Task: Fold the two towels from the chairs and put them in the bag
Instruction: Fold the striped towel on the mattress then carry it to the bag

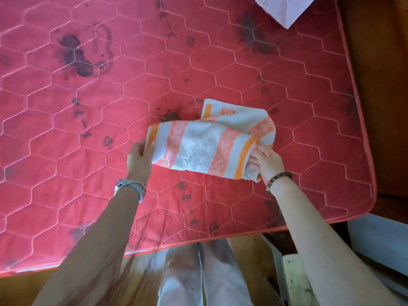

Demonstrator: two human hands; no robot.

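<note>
Head view: our orange-striped towel [198, 149] runs from 9 to 4 o'clock. Our left hand [139, 159] pinches its 9 o'clock end; our right hand [268, 161] grips the other.

I see a red quilted mattress [110, 151] stitched in hexagons, dark stains [75, 54] across its far left, a pale cloth corner [284, 9] at far right, brown wood [386, 85] along my right, a pale wooden frame [293, 277] near right
</note>
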